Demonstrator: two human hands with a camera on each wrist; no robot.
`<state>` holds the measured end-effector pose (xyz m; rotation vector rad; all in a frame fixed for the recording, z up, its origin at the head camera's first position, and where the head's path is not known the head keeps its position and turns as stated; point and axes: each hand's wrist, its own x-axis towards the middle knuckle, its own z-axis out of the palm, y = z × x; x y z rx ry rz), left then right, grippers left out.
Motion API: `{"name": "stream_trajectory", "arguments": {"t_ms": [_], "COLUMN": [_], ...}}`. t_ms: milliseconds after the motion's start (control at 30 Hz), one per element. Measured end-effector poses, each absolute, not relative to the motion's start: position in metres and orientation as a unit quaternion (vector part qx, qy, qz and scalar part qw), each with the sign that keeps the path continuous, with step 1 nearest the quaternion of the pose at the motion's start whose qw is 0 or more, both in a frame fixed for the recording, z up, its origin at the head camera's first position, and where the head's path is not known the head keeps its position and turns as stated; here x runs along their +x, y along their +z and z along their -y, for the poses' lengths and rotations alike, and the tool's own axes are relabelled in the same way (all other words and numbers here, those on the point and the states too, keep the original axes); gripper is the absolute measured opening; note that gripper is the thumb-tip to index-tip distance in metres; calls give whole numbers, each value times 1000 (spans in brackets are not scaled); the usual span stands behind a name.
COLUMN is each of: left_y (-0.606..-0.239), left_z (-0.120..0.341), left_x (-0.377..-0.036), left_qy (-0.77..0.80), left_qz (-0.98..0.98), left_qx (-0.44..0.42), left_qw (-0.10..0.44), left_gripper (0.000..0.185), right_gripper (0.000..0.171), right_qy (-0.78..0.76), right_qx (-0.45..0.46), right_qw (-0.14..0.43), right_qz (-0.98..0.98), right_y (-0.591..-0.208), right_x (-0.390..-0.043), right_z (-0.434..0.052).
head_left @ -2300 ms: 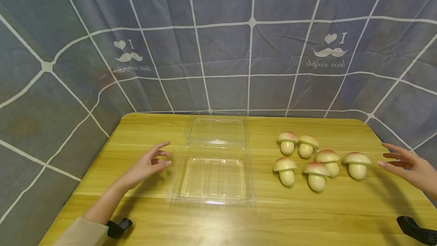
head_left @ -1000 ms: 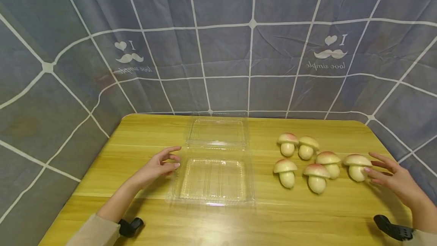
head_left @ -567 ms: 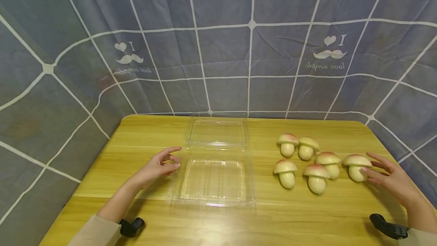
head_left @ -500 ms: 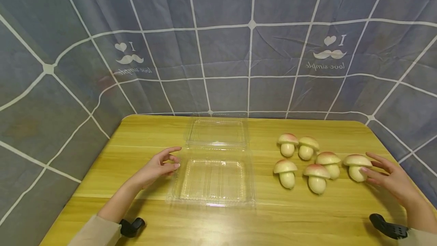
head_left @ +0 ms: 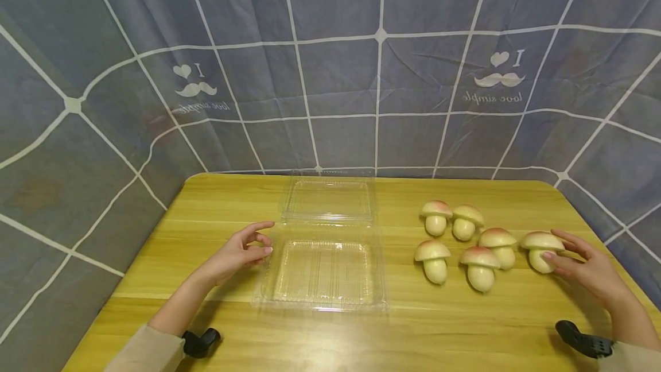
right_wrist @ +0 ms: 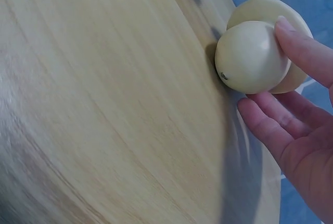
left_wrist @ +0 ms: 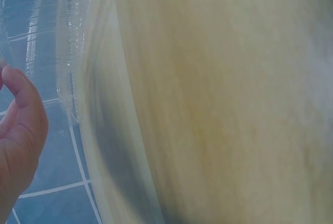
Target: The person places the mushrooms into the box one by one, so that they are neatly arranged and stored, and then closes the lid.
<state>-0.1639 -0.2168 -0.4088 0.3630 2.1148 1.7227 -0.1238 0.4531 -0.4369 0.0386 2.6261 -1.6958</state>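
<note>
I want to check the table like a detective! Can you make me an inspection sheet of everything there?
Surface: wooden table, yellow grain.
Job's things: six toy mushrooms on the right; the rightmost mushroom is touched by the right hand. A clear plastic box lies open, its lid flat behind it.
Clutter: nothing seen.
Fingers: left hand rests beside the box's left edge, fingers relaxed; right hand has straight fingers against the mushroom's stem.
Cables: nothing seen; black wrist mounts only.
Surroundings: grey checked cloth with moustache prints.
</note>
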Motion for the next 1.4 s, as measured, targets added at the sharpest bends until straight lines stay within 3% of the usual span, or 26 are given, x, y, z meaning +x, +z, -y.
{"name": "stream_trajectory", "arguments": {"t_ms": [300,1400], "left_y": [-406,-407], "left_z": [216,217], "left_x": [-163,-164], "left_qy": [609,609], "left_qz": [-758,-756], "left_qx": [129,140], "left_qw": [192,196], "left_gripper": [64,66], "right_gripper": [56,60], "right_qy": [-573,-525], "right_qx": [4,3], "right_qw": [-3,-37], "right_qz": [-819,-850], "right_y": [-433,-412], "right_x": [-123,-126], "right_z": [-448,-442]}}
